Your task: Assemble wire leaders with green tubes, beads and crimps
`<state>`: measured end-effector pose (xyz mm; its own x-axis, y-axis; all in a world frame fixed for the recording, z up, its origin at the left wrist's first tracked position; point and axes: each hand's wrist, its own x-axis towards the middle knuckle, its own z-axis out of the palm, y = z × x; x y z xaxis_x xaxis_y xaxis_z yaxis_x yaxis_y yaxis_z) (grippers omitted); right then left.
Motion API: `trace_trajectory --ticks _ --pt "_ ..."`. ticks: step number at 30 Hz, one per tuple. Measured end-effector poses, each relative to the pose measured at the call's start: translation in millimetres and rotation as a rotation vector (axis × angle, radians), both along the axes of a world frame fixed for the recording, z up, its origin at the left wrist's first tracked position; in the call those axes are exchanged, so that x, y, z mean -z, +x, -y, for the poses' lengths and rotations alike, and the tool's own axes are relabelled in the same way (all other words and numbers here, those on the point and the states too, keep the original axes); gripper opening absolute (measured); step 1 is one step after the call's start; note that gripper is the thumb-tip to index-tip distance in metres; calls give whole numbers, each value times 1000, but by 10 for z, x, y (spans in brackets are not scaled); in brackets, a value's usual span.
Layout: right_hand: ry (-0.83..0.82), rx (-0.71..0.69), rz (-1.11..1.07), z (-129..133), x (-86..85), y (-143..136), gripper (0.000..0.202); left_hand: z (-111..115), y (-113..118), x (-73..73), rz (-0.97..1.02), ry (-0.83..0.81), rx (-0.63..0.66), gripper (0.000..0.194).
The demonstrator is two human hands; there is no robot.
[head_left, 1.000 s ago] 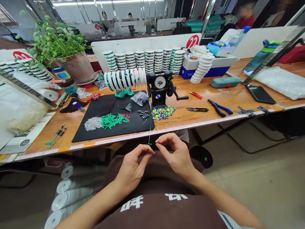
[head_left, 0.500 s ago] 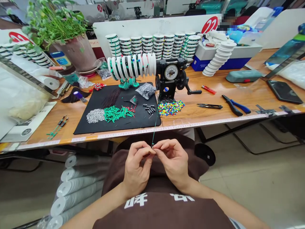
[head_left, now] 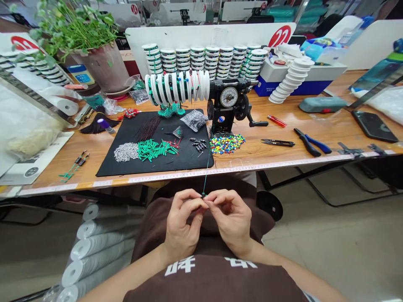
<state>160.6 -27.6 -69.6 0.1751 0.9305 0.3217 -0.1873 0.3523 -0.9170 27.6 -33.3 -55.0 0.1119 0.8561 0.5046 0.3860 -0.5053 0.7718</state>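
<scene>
My left hand (head_left: 183,222) and my right hand (head_left: 232,222) meet in front of the brown apron, thumbs and fingertips pinched together. Both are closed on the end of a thin green line (head_left: 205,178), which runs up taut toward the table. A small dark bead-like piece (head_left: 203,194) sits on the line just above the fingertips; the rest of what they pinch is hidden. Beyond the hands, a black mat (head_left: 151,168) carries grey sleeves (head_left: 126,152), green tubes (head_left: 153,150) and black cylindrical pieces (head_left: 198,145). Coloured beads (head_left: 227,144) lie beside it.
A black hand-crank winder (head_left: 229,105) holds a row of white spools (head_left: 176,87). Small scissors (head_left: 278,143), pliers (head_left: 311,141) and a red lighter (head_left: 277,121) lie to the right. A potted plant (head_left: 100,69) stands at the back left. The table's front edge (head_left: 170,174) lies beyond my hands.
Both hands stay pinched together on the line, with only a slight shift of the fingers. The dark piece shows a little more clearly above the fingertips. The view has tilted slightly.
</scene>
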Motion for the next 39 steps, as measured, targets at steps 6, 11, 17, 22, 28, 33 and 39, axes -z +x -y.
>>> trace_trajectory --ticks 6,11,17,22,28,33,39 --pt "-28 10 -36 -4 -8 -8 20 6 8 -9 -3 -13 6 19" --pt "-10 -13 -28 13 -7 -2 19 16 -5 -5 -14 -9 1 19" --pt "-30 20 -61 -4 -17 -19 20 6 -15 -4 -18 -12 8 20" --pt "-11 6 -27 -13 -10 -11 19 8 -25 8 -30 -10 12 19" --pt "-20 -60 0 20 9 38 18 15 -28 6 -33 -65 39 20" --pt "-31 2 -42 27 7 30 18 0 0 3 -2 -84 35 18" --pt "-33 14 -59 10 -16 2 17 12 0 0 -17 -52 4 18"
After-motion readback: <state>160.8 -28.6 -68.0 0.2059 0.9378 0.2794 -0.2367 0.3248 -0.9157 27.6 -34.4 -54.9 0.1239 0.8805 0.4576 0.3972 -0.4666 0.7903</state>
